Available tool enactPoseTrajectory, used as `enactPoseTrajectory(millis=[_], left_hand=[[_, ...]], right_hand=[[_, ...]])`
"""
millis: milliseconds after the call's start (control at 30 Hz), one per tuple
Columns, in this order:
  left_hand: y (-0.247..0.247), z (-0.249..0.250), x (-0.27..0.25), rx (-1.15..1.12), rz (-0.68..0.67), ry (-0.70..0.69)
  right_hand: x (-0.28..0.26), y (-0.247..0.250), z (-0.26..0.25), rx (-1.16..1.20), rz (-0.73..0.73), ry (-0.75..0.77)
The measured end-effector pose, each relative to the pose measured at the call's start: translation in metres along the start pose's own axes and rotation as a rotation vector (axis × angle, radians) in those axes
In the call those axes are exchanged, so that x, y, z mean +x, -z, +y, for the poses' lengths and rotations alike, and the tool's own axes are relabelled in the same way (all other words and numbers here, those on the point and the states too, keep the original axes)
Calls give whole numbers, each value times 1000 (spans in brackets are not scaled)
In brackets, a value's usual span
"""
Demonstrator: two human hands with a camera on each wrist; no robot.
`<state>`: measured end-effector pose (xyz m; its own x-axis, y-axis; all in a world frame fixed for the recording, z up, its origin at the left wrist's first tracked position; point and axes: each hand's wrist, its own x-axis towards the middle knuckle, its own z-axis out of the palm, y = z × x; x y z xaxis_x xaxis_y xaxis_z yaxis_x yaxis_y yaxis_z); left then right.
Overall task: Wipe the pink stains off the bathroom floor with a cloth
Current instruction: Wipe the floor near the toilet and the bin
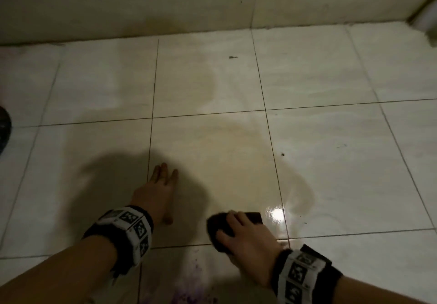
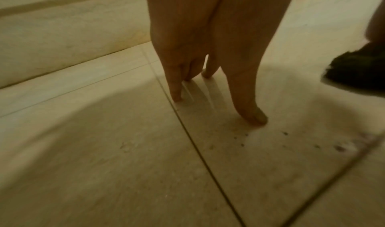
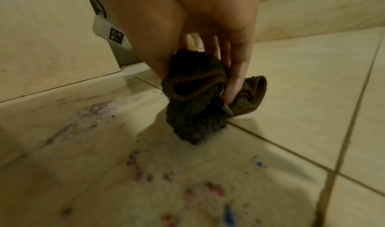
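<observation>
Floor [image 1: 331, 161] tiles still have pink spots [image 1: 189, 284] near me. My right hand [image 1: 248, 237] grips the cloth [image 1: 217, 226]; my left hand [image 1: 153, 197] rests flat, fingers straight.

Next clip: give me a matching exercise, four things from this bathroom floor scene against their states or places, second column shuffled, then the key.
Column 1
1. left hand
2. right hand
3. cloth
4. pink stains

Column 2
A. dark, bunched, touching the floor
B. fingers spread, tips resting on a tile
C. speckled on the tile nearest the person
D. grips the cloth

Pairs: 1-B, 2-D, 3-A, 4-C
</observation>
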<state>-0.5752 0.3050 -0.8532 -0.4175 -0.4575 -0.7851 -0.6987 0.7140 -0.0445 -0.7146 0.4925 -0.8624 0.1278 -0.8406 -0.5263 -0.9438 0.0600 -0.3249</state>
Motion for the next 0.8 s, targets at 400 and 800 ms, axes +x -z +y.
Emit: enactPoseTrajectory(millis=[400, 800], left_hand=[[-26, 11, -12, 202, 86, -64], [-20, 16, -8, 70, 65, -22]], right_hand=[[-5, 51, 61, 87, 143, -509], [-35, 12, 0, -14, -102, -347]])
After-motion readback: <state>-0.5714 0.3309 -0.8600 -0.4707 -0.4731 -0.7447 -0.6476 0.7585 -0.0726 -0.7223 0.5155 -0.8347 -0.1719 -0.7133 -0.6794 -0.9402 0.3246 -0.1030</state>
